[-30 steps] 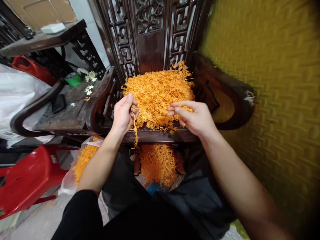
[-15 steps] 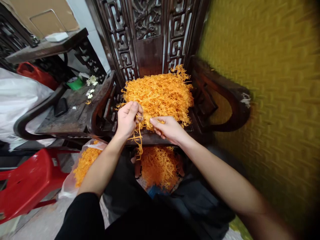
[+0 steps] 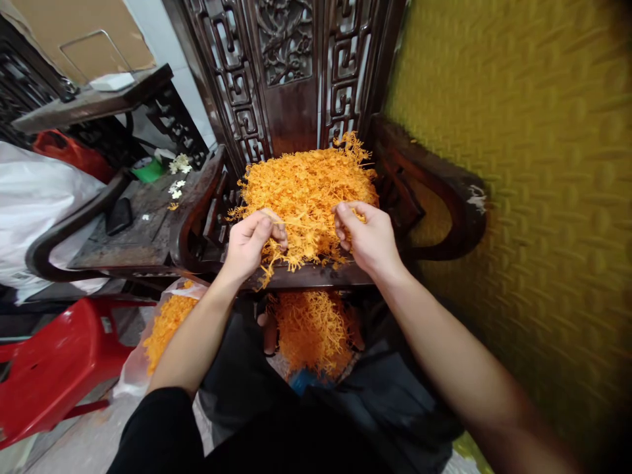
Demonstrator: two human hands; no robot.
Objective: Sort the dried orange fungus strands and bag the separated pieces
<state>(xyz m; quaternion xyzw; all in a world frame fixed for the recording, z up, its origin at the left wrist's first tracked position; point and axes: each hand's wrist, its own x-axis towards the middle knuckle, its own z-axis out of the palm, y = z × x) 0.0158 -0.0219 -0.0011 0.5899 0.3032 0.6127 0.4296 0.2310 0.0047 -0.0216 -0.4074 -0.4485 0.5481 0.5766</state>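
A big heap of thin orange strands (image 3: 309,191) lies on the seat of a dark carved wooden chair (image 3: 291,85). My left hand (image 3: 249,240) pinches a small bundle of the strands at the heap's front left edge. My right hand (image 3: 368,237) is curled into the heap's front right side, fingers closed on a few strands. A second pile of orange strands (image 3: 311,329) sits lower down, between my knees, under the seat's front edge.
A clear plastic bag of orange strands (image 3: 165,326) rests on the floor at my left. A red plastic stool (image 3: 54,365) stands further left. A second dark chair (image 3: 128,217) holds a black object and white flowers. A yellow woven surface (image 3: 533,171) fills the right.
My right hand moved from the middle front of the heap back to its right side. My left hand lowered slightly, and the strand hanging from it is now shorter.
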